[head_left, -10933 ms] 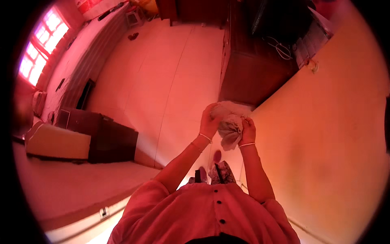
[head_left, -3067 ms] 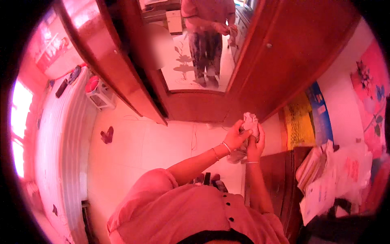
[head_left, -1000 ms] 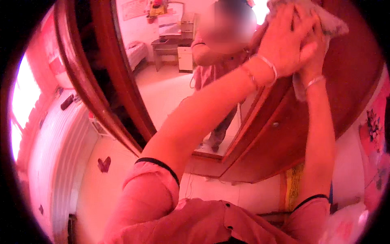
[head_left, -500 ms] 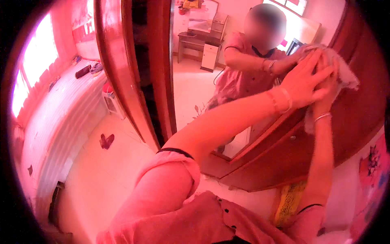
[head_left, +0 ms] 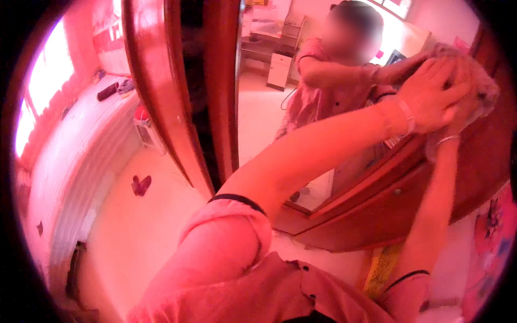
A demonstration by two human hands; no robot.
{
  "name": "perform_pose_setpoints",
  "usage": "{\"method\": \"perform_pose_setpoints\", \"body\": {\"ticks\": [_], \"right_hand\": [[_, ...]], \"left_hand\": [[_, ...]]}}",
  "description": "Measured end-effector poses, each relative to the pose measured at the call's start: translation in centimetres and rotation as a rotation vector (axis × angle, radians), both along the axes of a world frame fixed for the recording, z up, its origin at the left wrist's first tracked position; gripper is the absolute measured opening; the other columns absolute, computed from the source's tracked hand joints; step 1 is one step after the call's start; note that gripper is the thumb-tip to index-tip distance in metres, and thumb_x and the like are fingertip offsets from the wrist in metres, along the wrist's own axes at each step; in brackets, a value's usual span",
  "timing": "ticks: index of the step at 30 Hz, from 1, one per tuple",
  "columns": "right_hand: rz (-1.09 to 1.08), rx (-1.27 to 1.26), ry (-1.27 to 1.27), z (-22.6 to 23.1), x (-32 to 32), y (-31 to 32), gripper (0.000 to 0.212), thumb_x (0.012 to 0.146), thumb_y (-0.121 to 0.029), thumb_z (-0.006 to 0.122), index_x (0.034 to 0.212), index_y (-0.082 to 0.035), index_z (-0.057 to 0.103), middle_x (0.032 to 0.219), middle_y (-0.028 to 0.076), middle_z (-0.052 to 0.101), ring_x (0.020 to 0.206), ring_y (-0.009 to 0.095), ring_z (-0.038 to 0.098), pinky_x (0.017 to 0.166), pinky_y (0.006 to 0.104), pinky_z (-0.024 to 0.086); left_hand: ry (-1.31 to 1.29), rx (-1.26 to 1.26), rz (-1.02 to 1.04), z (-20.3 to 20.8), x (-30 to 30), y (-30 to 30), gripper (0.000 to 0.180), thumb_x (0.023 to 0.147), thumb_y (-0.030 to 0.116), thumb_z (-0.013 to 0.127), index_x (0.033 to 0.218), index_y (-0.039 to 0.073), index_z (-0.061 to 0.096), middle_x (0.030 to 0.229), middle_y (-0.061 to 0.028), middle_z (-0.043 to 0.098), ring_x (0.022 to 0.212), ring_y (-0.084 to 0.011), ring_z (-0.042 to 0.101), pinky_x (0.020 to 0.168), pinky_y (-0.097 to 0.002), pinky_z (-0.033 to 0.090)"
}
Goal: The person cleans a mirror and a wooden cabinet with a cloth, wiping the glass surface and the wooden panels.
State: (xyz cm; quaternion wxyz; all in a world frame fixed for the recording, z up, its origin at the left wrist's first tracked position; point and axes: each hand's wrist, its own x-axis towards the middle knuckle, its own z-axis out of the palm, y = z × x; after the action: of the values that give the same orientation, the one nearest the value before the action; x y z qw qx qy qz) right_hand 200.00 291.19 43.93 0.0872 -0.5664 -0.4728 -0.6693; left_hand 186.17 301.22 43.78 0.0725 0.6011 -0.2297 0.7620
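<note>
A pale, crumpled cloth (head_left: 486,92) is pressed against the mirror's right edge and its dark red wooden frame. My right hand (head_left: 462,114) lies on this cloth, its fingers largely covered. Over it rests my left hand (head_left: 435,92), fingers stretched out and somewhat apart across the back of the right one. Part of the cloth hangs down beside my right wrist. The tall mirror (head_left: 264,116) stands in a wooden cabinet and reflects a person with raised arms.
The cabinet's dark red edge (head_left: 156,81) rises at left. Beyond it stands a striped, pale covered platform (head_left: 70,156) under a bright window. A dark red item (head_left: 141,185) lies on the floor. A yellow printed cloth (head_left: 381,272) shows beneath my right arm.
Both hands and the cloth have slid to the right, from the mirror's edge further onto the wooden frame. The view has shifted slightly.
</note>
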Motion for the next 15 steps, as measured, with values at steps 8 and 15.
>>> {"method": "perform_pose_setpoints", "body": {"ticks": [8,15], "right_hand": [[0.148,-0.321,0.533,-20.8,-7.0,4.9,0.043,0.092,-0.021,0.047,0.135,-0.014,0.047,0.126,0.014,0.054,0.111,0.033,0.052,0.095,0.0407,0.041],[0.098,-0.381,0.434,-9.0,-16.1,10.4,0.031,0.086,-0.018,0.054,0.115,-0.006,0.059,0.117,0.014,0.056,0.101,0.035,0.053,0.092,0.0418,0.042]], "left_hand": [[0.762,-0.164,0.093,-20.3,-9.5,1.4,0.065,0.08,0.032,0.061,0.139,0.012,0.041,0.145,-0.031,0.02,0.133,-0.0504,0.023,0.111,-0.0531,0.02],[0.598,-0.282,0.287,-18.9,-11.3,7.2,0.063,0.076,0.023,0.068,0.134,0.016,0.045,0.145,-0.0357,0.015,0.133,-0.0547,0.018,0.11,-0.0566,0.021]]}}
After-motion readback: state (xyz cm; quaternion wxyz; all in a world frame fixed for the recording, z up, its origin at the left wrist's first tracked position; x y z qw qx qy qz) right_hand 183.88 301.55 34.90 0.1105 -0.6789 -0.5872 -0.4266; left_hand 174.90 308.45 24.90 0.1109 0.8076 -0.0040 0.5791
